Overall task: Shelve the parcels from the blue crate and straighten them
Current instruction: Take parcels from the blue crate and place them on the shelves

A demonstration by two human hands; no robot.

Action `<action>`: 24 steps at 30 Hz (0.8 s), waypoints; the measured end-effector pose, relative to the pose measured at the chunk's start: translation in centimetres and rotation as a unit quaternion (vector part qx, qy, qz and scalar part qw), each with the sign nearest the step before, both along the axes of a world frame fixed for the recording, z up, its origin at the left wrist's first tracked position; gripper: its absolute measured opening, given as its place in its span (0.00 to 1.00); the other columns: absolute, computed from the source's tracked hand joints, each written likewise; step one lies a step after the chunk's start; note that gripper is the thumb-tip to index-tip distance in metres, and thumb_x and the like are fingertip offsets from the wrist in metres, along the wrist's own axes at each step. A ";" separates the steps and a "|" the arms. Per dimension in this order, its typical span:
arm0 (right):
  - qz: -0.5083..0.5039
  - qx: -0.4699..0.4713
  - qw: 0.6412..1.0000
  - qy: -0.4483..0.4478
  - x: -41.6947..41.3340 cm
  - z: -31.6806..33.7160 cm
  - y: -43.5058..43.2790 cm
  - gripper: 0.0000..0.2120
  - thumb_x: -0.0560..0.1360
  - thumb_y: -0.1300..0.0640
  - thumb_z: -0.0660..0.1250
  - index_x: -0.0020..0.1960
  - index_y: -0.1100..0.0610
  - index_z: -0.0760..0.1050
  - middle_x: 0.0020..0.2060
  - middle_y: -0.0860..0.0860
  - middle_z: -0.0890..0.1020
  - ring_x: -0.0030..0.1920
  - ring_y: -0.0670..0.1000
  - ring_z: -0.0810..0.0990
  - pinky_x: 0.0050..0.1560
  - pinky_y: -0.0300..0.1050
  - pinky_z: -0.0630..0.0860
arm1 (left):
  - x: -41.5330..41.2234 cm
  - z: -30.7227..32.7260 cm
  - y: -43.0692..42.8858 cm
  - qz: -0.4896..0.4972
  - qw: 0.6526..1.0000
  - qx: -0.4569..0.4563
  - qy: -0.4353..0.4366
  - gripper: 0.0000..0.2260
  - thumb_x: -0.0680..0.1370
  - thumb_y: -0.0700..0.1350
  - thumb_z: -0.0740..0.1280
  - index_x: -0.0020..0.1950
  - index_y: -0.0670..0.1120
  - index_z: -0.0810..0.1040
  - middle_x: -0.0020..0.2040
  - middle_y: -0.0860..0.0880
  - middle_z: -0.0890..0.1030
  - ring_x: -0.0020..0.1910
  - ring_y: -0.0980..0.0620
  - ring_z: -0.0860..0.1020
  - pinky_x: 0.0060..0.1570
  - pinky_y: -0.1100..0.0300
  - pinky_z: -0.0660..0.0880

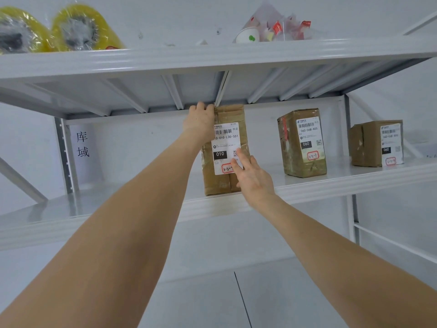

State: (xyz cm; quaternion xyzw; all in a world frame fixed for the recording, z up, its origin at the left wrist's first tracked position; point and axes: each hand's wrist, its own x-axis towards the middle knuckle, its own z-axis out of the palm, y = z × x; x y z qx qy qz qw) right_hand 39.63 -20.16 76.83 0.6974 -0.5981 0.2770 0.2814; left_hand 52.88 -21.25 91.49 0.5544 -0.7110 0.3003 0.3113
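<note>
Cardboard is under both my hands: my right hand (254, 178) lies nearest, its fingers straight and pressed flat against the lower front of the parcel (227, 143), while my left hand (199, 121) curls its fingers over the top left corner. That parcel stands upright at the front edge of the white shelf (118, 209). Farther right stand a second parcel (303, 143) and a third parcel (376, 143); yellow rolls (82, 29) lie on the level above.

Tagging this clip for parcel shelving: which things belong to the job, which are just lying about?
Job: 010 parcel, left hand, right hand, 060 parcel, far-right parcel, shelf.
Lying about: yellow tape rolls, clear bag, paper cup.
</note>
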 end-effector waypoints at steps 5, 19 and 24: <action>0.003 0.004 1.000 -0.001 0.2 0.0 -0.9 0.35 0.76 0.66 0.66 0.77 0.56 0.54 0.78 0.50 0.44 0.74 0.57 0.57 0.47 0.48 0.76 | 0.3 -0.1 -1.2 -0.003 1.000 -0.003 0.003 0.33 0.74 0.41 0.71 0.75 0.45 0.59 0.69 0.44 0.65 0.68 0.44 0.63 0.62 0.51 0.69; 0.016 0.035 0.999 -0.011 0.7 1.3 -3.5 0.33 0.76 0.67 0.66 0.76 0.55 0.57 0.78 0.50 0.46 0.70 0.56 0.62 0.60 0.49 0.75 | 0.8 0.0 -5.0 -0.009 1.000 0.013 0.006 0.33 0.73 0.40 0.71 0.74 0.45 0.59 0.68 0.44 0.64 0.69 0.45 0.63 0.61 0.51 0.71; 0.017 0.047 0.999 -0.020 0.7 1.7 -3.9 0.31 0.76 0.68 0.64 0.76 0.55 0.58 0.77 0.50 0.46 0.69 0.55 0.64 0.61 0.51 0.74 | 0.9 0.1 -6.0 -0.009 1.000 0.019 -0.002 0.32 0.73 0.41 0.71 0.74 0.46 0.60 0.68 0.44 0.65 0.68 0.45 0.63 0.60 0.51 0.71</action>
